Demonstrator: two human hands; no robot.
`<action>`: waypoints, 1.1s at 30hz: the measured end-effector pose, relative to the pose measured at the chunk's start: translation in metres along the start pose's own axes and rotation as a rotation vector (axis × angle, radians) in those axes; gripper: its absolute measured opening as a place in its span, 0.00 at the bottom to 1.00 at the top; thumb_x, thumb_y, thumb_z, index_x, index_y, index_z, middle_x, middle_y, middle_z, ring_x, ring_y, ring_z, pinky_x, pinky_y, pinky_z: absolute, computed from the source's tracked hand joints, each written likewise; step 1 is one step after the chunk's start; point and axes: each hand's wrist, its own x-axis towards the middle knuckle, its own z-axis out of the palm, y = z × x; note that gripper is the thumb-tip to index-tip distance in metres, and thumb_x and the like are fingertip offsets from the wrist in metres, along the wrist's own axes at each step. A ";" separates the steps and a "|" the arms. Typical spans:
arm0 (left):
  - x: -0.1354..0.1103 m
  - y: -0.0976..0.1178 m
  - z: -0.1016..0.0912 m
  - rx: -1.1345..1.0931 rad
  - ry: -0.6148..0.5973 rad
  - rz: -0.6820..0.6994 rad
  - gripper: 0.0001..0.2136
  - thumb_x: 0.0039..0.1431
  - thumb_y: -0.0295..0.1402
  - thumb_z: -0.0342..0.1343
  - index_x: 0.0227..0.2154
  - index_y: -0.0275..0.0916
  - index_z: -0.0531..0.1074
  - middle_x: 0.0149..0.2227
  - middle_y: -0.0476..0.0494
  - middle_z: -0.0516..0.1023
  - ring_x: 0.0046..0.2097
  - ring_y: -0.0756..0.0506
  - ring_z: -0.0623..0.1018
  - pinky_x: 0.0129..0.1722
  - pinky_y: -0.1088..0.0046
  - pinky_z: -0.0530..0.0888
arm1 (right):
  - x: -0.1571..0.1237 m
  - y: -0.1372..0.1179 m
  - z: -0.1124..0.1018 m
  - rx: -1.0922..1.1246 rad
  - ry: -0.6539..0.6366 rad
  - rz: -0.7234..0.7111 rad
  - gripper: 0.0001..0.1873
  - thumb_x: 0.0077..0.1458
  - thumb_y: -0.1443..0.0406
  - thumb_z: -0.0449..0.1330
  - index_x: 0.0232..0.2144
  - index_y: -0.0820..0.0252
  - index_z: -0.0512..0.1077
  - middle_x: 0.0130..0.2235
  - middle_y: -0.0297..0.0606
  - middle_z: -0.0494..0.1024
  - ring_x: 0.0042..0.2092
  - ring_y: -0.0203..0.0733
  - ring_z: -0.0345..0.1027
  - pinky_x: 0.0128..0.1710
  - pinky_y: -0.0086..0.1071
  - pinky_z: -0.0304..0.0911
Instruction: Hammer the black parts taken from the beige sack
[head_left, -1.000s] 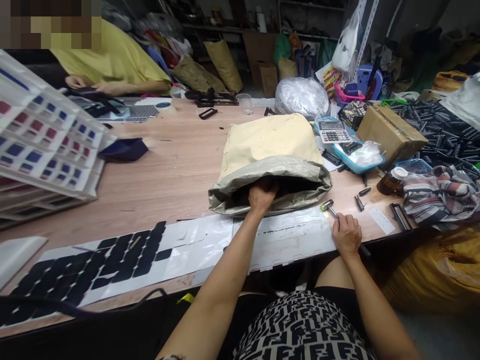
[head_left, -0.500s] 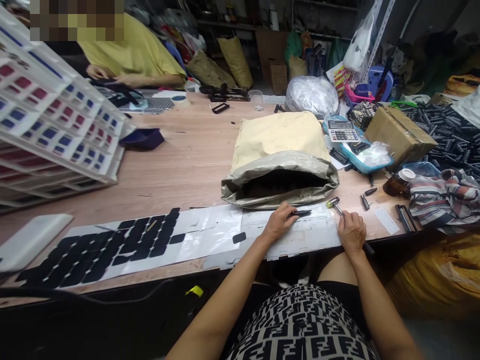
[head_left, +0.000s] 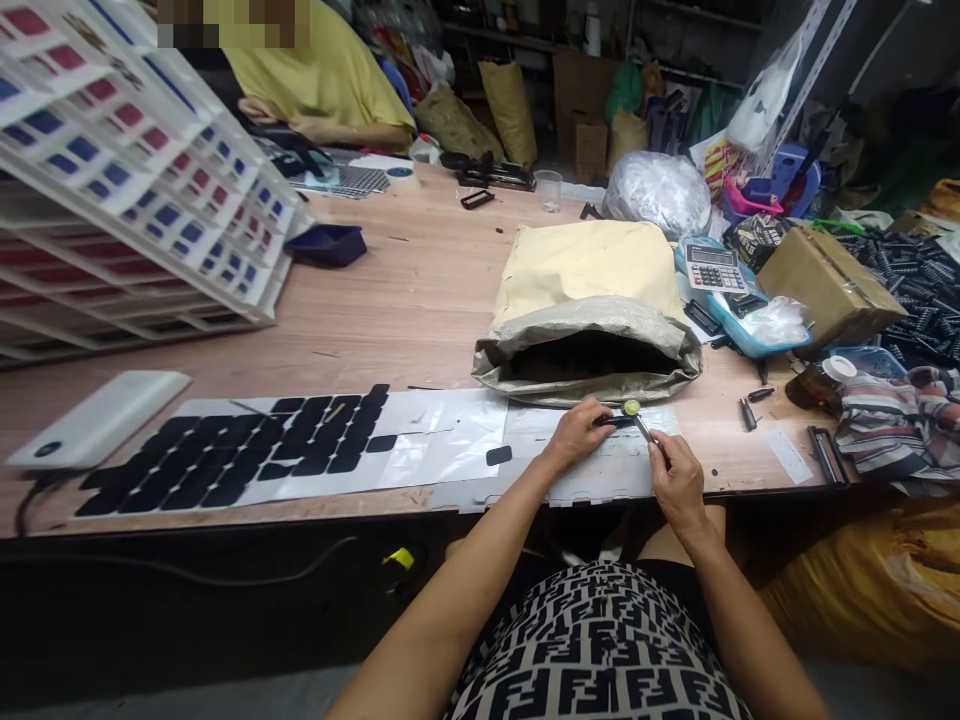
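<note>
My left hand [head_left: 577, 434] is closed on a small, slim black part [head_left: 619, 421] at the front of the table, in front of the sack's mouth. My right hand [head_left: 679, 482] grips a small hammer [head_left: 642, 427] with a yellowish-green face. The hammer's head is over the right end of the black part; whether they touch I cannot tell. Both hands are above a pale sheet [head_left: 555, 480] at the table edge. Right behind them lies a beige sack [head_left: 589, 270], its dark mouth facing me.
Black rounded pads [head_left: 217, 455] lie on a white sheet at left, near a white device [head_left: 97, 420]. A white plastic basket [head_left: 150, 200] stands behind. At right are a calculator [head_left: 714, 268], cardboard box [head_left: 829, 285] and brown jar [head_left: 814, 388]. Another person in yellow [head_left: 322, 75] sits opposite.
My right hand has brought the hammer leftward, so its head is now by the black part. My left hand still holds that part. The whole view has shifted slightly.
</note>
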 end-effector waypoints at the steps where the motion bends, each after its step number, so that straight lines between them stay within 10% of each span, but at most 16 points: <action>1: 0.000 0.000 0.000 -0.003 -0.003 -0.010 0.07 0.58 0.31 0.62 0.40 0.40 0.77 0.36 0.48 0.72 0.35 0.49 0.72 0.38 0.71 0.71 | 0.000 0.001 0.001 -0.022 -0.002 0.001 0.17 0.67 0.62 0.51 0.50 0.57 0.76 0.44 0.43 0.80 0.46 0.45 0.74 0.48 0.36 0.68; 15: 0.003 0.003 -0.001 -0.038 0.009 -0.022 0.06 0.56 0.29 0.63 0.38 0.40 0.77 0.34 0.48 0.71 0.35 0.48 0.72 0.37 0.72 0.70 | 0.001 -0.005 0.011 -0.045 -0.049 -0.027 0.15 0.65 0.64 0.52 0.47 0.56 0.77 0.41 0.41 0.80 0.43 0.43 0.74 0.46 0.34 0.67; 26: 0.003 0.005 -0.003 -0.013 0.006 -0.044 0.07 0.53 0.30 0.64 0.36 0.40 0.76 0.36 0.49 0.73 0.34 0.49 0.73 0.38 0.71 0.70 | 0.009 0.078 -0.028 -0.555 0.200 0.071 0.14 0.62 0.65 0.55 0.43 0.59 0.79 0.36 0.43 0.76 0.39 0.46 0.65 0.39 0.36 0.56; 33: -0.019 0.020 -0.014 -0.002 -0.078 0.089 0.05 0.56 0.34 0.64 0.35 0.40 0.77 0.34 0.47 0.75 0.40 0.45 0.74 0.41 0.68 0.70 | 0.007 0.083 -0.023 -0.730 0.237 0.085 0.13 0.62 0.66 0.55 0.45 0.59 0.77 0.36 0.41 0.74 0.38 0.45 0.61 0.36 0.35 0.50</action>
